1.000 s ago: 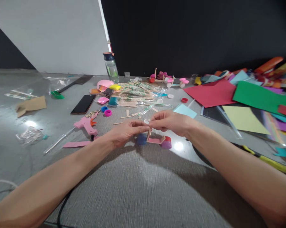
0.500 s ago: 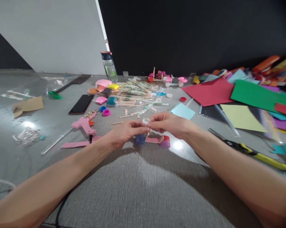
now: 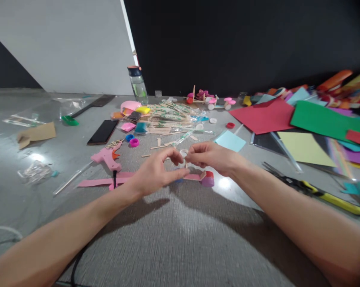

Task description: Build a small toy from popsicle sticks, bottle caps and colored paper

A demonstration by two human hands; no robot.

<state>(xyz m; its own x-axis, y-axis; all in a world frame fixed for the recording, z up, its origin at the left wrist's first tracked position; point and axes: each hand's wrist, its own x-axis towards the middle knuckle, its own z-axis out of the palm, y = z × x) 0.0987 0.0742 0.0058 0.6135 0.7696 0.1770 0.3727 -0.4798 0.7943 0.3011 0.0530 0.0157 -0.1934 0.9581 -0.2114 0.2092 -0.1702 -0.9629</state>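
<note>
Assembly (image 3: 196,177) apparently part-built on the counter (image 3: 180,239), just below left hand (image 3: 156,171) and right hand (image 3: 214,157): pink deck (image 3: 191,177) in place, red and purple caps (image 3: 208,180) at the right end, blue cap (image 3: 179,180) at the other, mostly hidden behind the left thumb. Left thumb and fingers spread apart, gripping nothing; right fingertips pinched, apparently on top of a short wooden upright (image 3: 186,164). Fixing of that upright perhaps the unfinished part; firmness impossible to tell. Loose wooden pieces (image 3: 158,147) beyond, possibly spare, possibly parts yet unused.

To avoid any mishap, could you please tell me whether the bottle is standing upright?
Upright: the bottle stands base-down on the table, dark lid uppermost.
</note>
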